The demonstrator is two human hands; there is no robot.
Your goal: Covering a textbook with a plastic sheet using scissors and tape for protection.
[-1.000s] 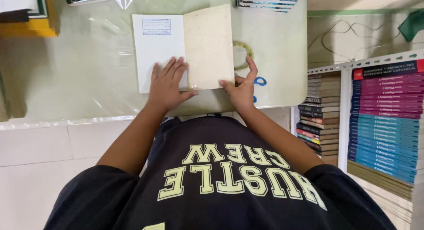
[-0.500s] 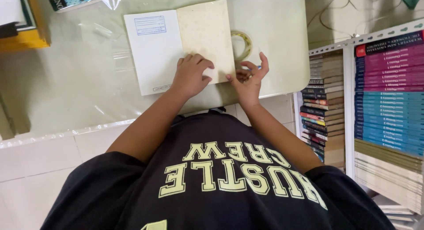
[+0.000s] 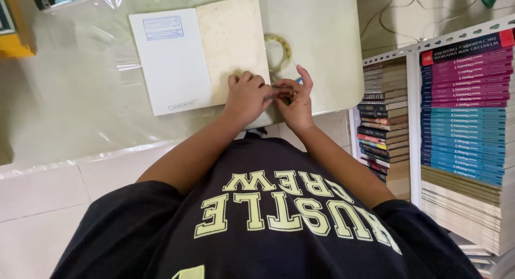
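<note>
While hands (image 3: 271,97) meet, book (image 3: 201,56) near table edge (image 3: 332,105)

A pale table (image 3: 327,38) under clear plastic sheeting (image 3: 80,118) sat before me, white floor tiles (image 3: 43,204) below. On my right, a white metal shelf (image 3: 413,129) held stacked books (image 3: 464,107), purple over blue. A yellow box (image 3: 13,40) edged the left.
</note>
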